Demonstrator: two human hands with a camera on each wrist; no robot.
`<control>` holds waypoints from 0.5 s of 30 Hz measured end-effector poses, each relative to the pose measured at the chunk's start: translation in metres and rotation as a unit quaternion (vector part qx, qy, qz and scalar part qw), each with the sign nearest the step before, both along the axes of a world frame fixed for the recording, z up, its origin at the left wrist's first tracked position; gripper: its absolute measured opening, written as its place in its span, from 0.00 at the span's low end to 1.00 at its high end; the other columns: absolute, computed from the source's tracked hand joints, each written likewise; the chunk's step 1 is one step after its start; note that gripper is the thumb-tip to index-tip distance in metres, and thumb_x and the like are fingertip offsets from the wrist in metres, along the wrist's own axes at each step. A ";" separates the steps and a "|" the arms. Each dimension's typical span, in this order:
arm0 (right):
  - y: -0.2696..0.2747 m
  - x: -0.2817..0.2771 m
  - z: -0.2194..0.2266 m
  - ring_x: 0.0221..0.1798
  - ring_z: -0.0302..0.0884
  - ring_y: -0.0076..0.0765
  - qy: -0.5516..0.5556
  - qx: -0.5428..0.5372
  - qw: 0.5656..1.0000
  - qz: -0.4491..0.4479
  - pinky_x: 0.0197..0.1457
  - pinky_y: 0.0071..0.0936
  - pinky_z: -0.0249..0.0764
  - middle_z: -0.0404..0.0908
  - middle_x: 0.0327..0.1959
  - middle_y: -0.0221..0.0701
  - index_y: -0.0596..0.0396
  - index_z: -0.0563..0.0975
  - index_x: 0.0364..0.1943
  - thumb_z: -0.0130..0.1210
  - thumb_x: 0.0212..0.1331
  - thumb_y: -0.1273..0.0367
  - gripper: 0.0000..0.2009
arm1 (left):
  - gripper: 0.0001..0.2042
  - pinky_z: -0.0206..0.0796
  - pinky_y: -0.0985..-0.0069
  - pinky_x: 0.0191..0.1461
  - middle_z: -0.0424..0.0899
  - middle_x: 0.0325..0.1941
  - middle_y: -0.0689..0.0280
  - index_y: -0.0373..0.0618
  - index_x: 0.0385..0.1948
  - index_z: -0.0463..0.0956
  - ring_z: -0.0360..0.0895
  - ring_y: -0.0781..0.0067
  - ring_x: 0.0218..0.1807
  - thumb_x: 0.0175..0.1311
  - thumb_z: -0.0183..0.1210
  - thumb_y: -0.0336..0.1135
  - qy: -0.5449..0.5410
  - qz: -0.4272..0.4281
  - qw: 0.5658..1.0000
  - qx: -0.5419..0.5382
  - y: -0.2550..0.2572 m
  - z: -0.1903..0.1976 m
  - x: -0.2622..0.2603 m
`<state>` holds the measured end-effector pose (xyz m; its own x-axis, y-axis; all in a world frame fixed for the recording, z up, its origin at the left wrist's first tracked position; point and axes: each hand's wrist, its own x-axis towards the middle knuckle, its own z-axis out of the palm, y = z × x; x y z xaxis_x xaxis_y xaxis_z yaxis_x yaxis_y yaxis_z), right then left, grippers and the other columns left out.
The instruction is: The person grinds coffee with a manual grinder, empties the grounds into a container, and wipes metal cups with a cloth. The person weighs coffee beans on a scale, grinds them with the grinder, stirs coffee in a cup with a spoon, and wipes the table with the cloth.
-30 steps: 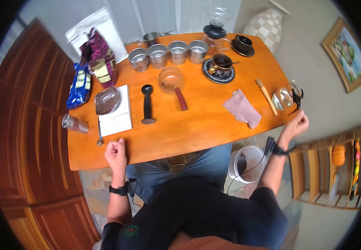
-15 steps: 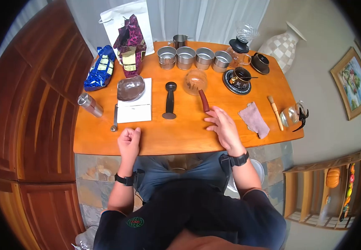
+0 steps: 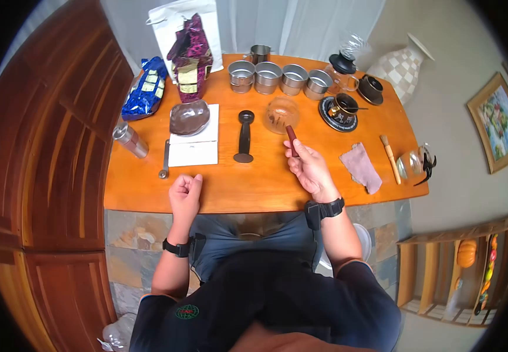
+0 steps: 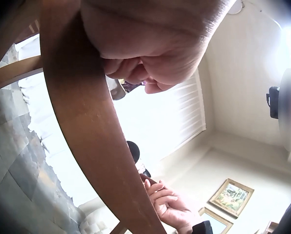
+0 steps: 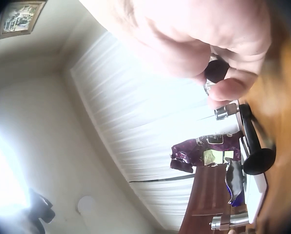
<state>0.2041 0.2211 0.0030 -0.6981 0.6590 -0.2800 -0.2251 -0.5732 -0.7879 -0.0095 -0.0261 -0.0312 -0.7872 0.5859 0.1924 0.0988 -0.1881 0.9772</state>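
My right hand (image 3: 309, 170) holds the dark red handle (image 3: 291, 141) of a round see-through pan (image 3: 282, 114) between thumb and fingers. Dark bits lie inside the pan, which sits on the table. In the right wrist view a dark round end (image 5: 216, 71) shows between the curled fingers. My left hand (image 3: 186, 196) rests at the table's front edge, fingers curled into the palm, holding nothing. A black scoop (image 3: 244, 138) with a flat round end lies between the hands, left of the pan.
Several metal cups (image 3: 268, 76) line the back. Left are a brown dish (image 3: 189, 117) on a white scale (image 3: 194, 154), a metal grinder (image 3: 130, 141) and coffee bags (image 3: 189, 64). Right are a cup (image 3: 344, 105) on its saucer, a pink cloth (image 3: 360, 167), a brush (image 3: 390, 158) and a glass pot (image 3: 409, 164).
My right hand has come from the table's right side to the pan, first reaching with spread fingers, now gripping its handle. The left hand stays at the front edge. The head view has shifted.
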 end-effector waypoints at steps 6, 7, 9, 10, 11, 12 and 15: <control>-0.012 0.020 0.003 0.23 0.64 0.16 0.023 -0.019 1.000 0.004 0.23 0.13 0.61 0.76 0.32 0.24 0.61 0.75 0.54 0.53 0.74 0.59 0.18 | 0.15 0.46 0.88 0.29 0.64 0.21 0.83 0.48 0.22 0.68 0.54 0.94 0.24 0.72 0.60 0.29 -0.030 0.002 0.999 -0.012 0.003 0.008 0.001; -0.015 0.027 0.003 0.23 0.63 0.15 0.014 -0.003 1.000 0.002 0.23 0.13 0.59 0.76 0.32 0.23 0.61 0.75 0.54 0.52 0.75 0.59 0.18 | 0.15 0.46 0.88 0.29 0.65 0.21 0.83 0.48 0.22 0.68 0.54 0.94 0.25 0.72 0.60 0.29 -0.039 0.011 0.999 -0.015 0.003 0.009 0.001; -0.022 0.043 0.006 0.23 0.62 0.15 0.007 0.008 1.000 0.006 0.23 0.14 0.57 0.75 0.31 0.23 0.61 0.75 0.54 0.52 0.75 0.59 0.18 | 0.15 0.47 0.88 0.30 0.65 0.21 0.83 0.48 0.22 0.68 0.54 0.94 0.25 0.72 0.60 0.29 -0.042 0.012 0.999 -0.027 0.003 0.010 0.000; -0.026 0.055 0.009 0.22 0.61 0.14 -0.004 0.034 0.999 -0.001 0.22 0.14 0.56 0.74 0.31 0.23 0.61 0.75 0.54 0.51 0.75 0.59 0.18 | 0.15 0.48 0.88 0.30 0.65 0.21 0.83 0.48 0.22 0.68 0.54 0.94 0.25 0.72 0.60 0.29 -0.048 0.011 0.998 -0.034 0.003 0.011 -0.001; -0.029 0.064 0.011 0.22 0.60 0.14 -0.016 0.061 0.998 -0.009 0.22 0.14 0.55 0.74 0.30 0.22 0.61 0.75 0.54 0.50 0.76 0.59 0.18 | 0.15 0.48 0.88 0.30 0.65 0.21 0.83 0.48 0.22 0.68 0.54 0.94 0.25 0.72 0.60 0.29 -0.047 0.013 0.998 -0.036 0.003 0.011 -0.001; -0.030 0.070 0.010 0.22 0.60 0.14 -0.025 0.070 0.997 -0.014 0.22 0.14 0.54 0.72 0.29 0.21 0.61 0.75 0.54 0.50 0.76 0.58 0.18 | 0.15 0.47 0.88 0.30 0.65 0.21 0.83 0.49 0.22 0.68 0.53 0.94 0.25 0.72 0.60 0.29 -0.059 0.010 0.998 -0.032 0.004 0.011 -0.001; -0.036 0.081 0.013 0.21 0.59 0.13 -0.054 0.115 0.992 -0.009 0.22 0.14 0.54 0.71 0.27 0.21 0.61 0.75 0.54 0.49 0.76 0.58 0.18 | 0.15 0.47 0.88 0.30 0.64 0.21 0.83 0.50 0.22 0.68 0.53 0.93 0.25 0.72 0.60 0.30 -0.077 0.009 0.996 -0.040 0.005 0.015 0.000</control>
